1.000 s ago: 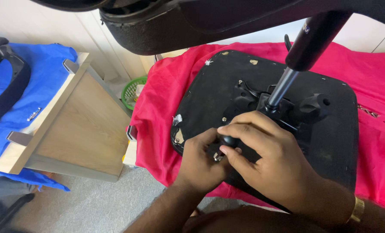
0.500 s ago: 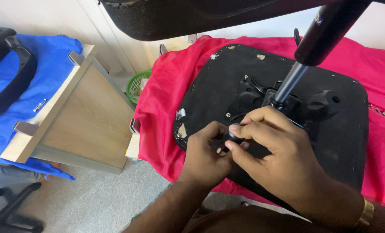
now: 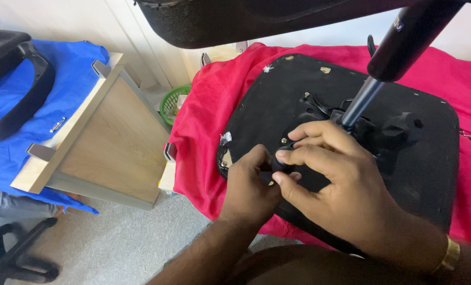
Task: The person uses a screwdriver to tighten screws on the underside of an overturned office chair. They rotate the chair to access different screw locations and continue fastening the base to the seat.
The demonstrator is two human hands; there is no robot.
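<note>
Chair seat underside [image 3: 415,174], black, lies face-down on a red cloth [image 3: 204,121]. Left hand [image 3: 248,190] and right hand [image 3: 341,184] meet at a small black knob [image 3: 281,162] near the gas cylinder [image 3: 359,103]; fingertips pinch it, though fingers hide most of it. The chair base above is cut off.

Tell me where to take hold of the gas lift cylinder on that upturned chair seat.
Grip the thick black upper tube of the gas lift cylinder from its open right side. It rises bare above the seat base, while both hands, left hand and right hand, crowd its foot.
</note>
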